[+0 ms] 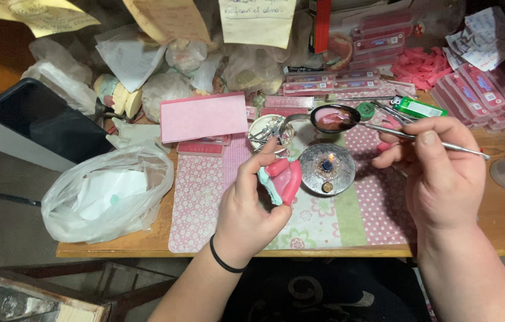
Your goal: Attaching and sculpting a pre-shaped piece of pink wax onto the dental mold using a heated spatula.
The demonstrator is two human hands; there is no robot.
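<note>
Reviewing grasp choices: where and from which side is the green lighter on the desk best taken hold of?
Grip the green lighter across its long flat sides at mid-body, fingers coming from above. It lies flat, and the slim tools crowding its left end probably make the right half easier.

Glossy metal spatula (443, 143), smooth pink wax model (282, 180), wooden table (503, 226)

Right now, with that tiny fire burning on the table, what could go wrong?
The small flame burns in a round metal burner close to the left hand holding the pink wax model; fingers might get burned, or the wax could soften. The right hand holds a thin metal tool just behind the flame. A plastic bag and paper notes nearby could catch fire.
</note>
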